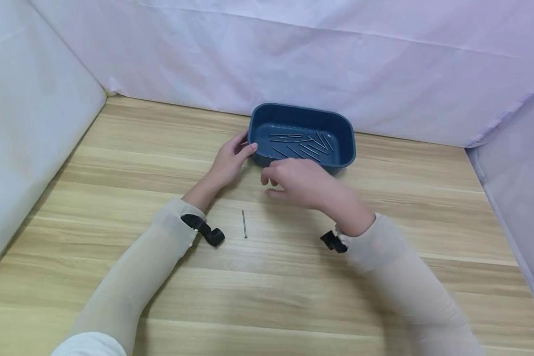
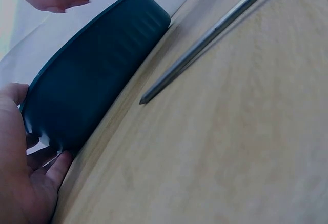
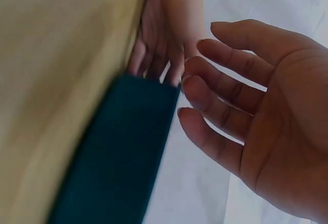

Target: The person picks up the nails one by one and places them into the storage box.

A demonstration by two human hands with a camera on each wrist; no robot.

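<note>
A dark blue plastic tray point(image 1: 300, 107) stands on the wooden table, and several thin nails point(image 1: 300, 144) lie loose inside it. My left hand point(image 1: 244, 146) grips the tray's left end, thumb on the rim and fingers against the outer wall point(image 2: 92, 75). My right hand point(image 1: 272, 183) hovers just in front of the tray's near wall, fingers loosely spread point(image 3: 220, 88) and holding nothing. One single nail point(image 1: 244, 224) lies on the table between my forearms, nearer to me than either hand; the same nail point(image 2: 205, 39) shows in the left wrist view.
White cloth walls point(image 1: 293, 54) close in the table at the back, left and right. Bare wood point(image 1: 267, 296) stretches from the tray toward me. Black wrist straps point(image 1: 211, 233) sit on both light sleeves.
</note>
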